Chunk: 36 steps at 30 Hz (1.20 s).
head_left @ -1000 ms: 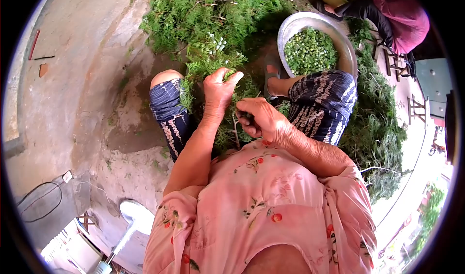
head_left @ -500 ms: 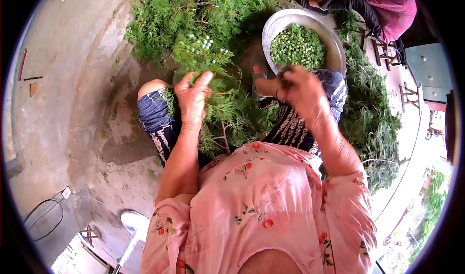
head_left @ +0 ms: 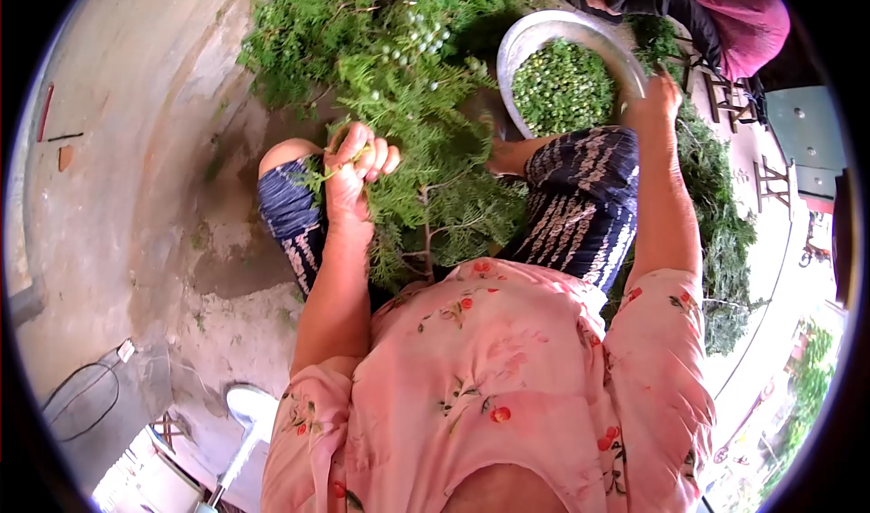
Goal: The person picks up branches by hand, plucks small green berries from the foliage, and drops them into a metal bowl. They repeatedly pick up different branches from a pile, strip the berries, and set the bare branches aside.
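My left hand [head_left: 356, 158] is closed round a thin green sprig above my left knee. Beside it a leafy evergreen branch [head_left: 426, 209] lies between my legs, its brown stem toward my lap. Pale round berries [head_left: 417, 42] show among the foliage further up. At the right, a wide metal basin [head_left: 524, 33] holds many small green berries [head_left: 564, 87] and bits of leaf. My right hand [head_left: 660, 101] is at the basin's right rim, blurred; its fingers and anything in them cannot be made out.
A large heap of cut branches [head_left: 299, 42] lies ahead, and more greenery [head_left: 720, 232] runs along the right. Another person in a pink top [head_left: 739, 14] sits at the upper right near wooden stools [head_left: 772, 182]. A white fan-like stand [head_left: 249, 422] is at the lower left.
My right hand has moved right, from over my right knee to the basin's far right side. My left hand has turned with its fingers curled, and the berried foliage has shifted up and right.
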Each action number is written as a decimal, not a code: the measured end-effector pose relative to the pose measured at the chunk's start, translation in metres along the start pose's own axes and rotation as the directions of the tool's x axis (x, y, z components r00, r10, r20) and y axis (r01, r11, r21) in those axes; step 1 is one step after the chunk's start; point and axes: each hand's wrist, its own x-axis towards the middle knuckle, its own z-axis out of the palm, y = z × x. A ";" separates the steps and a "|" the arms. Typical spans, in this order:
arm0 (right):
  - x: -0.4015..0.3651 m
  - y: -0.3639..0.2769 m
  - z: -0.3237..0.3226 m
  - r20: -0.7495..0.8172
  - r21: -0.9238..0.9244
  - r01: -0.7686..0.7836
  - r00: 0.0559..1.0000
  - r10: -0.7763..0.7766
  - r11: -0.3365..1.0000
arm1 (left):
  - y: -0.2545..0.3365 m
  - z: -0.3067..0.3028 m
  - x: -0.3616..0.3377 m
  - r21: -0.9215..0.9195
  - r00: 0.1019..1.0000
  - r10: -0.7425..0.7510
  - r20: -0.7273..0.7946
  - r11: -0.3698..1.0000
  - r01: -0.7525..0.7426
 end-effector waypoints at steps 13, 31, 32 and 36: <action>-0.040 -0.053 -0.030 0.003 0.990 0.014 0.993 0.117 -0.143 | 0.001 0.003 -0.002 -0.221 0.980 0.004 0.198 0.974 0.041; -0.131 -0.195 -0.072 -0.266 0.964 0.240 0.836 -0.480 -0.115 | -0.004 0.005 0.006 0.071 0.950 -0.169 0.264 0.985 0.156; -0.131 -0.199 -0.071 -0.362 0.929 0.354 0.804 -0.472 -0.109 | -0.004 0.006 0.007 0.107 0.944 -0.185 0.273 0.981 0.162; -0.133 -0.209 -0.069 -0.242 0.870 0.439 0.776 -0.582 0.224 | -0.004 0.011 0.005 0.188 0.948 -0.193 0.251 0.971 0.148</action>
